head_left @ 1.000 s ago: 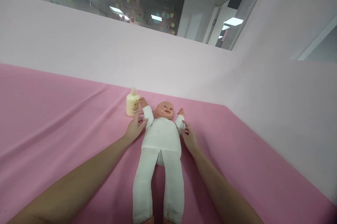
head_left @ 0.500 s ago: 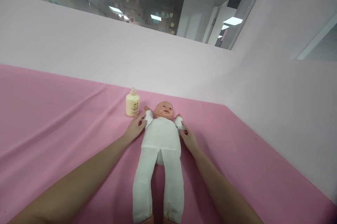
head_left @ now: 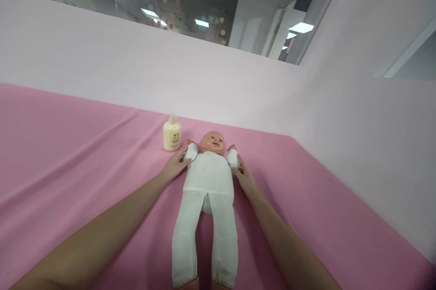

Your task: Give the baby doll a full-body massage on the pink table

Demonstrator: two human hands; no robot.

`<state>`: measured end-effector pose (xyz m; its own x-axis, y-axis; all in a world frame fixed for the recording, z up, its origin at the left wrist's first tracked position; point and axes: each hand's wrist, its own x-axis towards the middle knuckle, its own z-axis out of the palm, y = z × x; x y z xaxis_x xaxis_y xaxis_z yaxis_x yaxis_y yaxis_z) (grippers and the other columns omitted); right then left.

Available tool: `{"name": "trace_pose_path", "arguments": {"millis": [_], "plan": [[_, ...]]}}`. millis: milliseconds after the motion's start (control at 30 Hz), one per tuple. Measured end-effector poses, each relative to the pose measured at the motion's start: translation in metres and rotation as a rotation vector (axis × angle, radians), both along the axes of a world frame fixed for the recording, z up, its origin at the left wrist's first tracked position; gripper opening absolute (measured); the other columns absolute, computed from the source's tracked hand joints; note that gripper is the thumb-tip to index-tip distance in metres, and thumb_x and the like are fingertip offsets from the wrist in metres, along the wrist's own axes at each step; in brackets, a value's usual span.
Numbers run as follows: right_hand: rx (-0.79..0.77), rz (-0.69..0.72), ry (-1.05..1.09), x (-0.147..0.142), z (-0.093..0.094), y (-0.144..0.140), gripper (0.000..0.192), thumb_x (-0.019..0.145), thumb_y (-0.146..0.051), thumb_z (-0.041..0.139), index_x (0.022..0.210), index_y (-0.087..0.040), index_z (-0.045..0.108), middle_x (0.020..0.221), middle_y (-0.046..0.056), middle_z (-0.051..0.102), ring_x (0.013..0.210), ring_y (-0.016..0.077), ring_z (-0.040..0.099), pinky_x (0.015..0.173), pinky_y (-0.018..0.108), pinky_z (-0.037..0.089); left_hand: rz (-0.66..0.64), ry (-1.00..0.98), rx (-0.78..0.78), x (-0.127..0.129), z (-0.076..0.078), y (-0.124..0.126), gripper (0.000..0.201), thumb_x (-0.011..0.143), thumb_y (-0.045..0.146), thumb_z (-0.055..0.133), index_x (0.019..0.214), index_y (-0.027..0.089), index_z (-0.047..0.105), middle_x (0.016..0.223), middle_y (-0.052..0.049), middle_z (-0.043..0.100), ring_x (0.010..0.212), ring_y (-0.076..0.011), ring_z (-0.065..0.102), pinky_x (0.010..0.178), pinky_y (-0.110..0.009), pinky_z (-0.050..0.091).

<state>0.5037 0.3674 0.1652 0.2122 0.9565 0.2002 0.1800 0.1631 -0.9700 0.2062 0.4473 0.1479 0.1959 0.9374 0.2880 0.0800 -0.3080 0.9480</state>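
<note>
A baby doll (head_left: 208,176) in a white suit is lying face up on a pink sheet (head_left: 75,153), head pointing to 12 o'clock and legs trailing to 6 o'clock. The person's left hand (head_left: 175,167) is resting flat at the doll's 9 o'clock side, fingers loosely spread and touching the sleeve, gripping nothing. The right hand (head_left: 245,178) is lying at 3 o'clock, fingers open against the other sleeve, also clamped on nothing. A cream lotion bottle (head_left: 172,133) is standing upright at about 11 o'clock from the doll's head, just beside its raised arm. Pale pink walls (head_left: 102,67) are enclosing the sheet.
</note>
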Motion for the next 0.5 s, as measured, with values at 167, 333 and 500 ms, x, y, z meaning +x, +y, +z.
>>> {"name": "trace_pose_path", "arguments": {"millis": [167,333,500], "plan": [[0.055,0.085,0.244,0.0,0.0,0.004,0.075,0.07,-0.026,0.071,0.141,-0.03,0.05,0.134,0.003,0.064,0.119,0.0237,0.061,0.106,0.042,0.046,-0.12,-0.27,-0.095,0.002,0.003,0.003,0.073,0.064,0.035,0.082,0.131,0.018,0.059,0.131,-0.015,0.066,0.122,-0.0336,0.06,0.103,-0.047,0.046],[0.077,0.052,0.221,0.006,-0.005,0.009,0.03,0.062,-0.025,0.066,0.092,-0.027,0.069,0.102,0.002,0.075,0.099,0.0257,0.068,0.094,0.043,0.051,-0.162,-0.381,-0.183,0.002,0.004,0.003,0.048,0.055,0.022,0.08,0.101,0.016,0.071,0.105,-0.012,0.076,0.101,-0.032,0.07,0.093,-0.048,0.051],[0.109,-0.027,0.073,0.01,-0.012,0.012,0.014,0.067,-0.037,0.062,0.063,-0.026,0.054,0.083,0.004,0.071,0.081,0.0237,0.067,0.079,0.041,0.054,-0.045,-0.33,-0.149,0.003,0.0,0.004,0.021,0.054,0.027,0.076,0.064,0.019,0.059,0.083,-0.007,0.075,0.092,-0.0273,0.071,0.088,-0.046,0.053]]}}
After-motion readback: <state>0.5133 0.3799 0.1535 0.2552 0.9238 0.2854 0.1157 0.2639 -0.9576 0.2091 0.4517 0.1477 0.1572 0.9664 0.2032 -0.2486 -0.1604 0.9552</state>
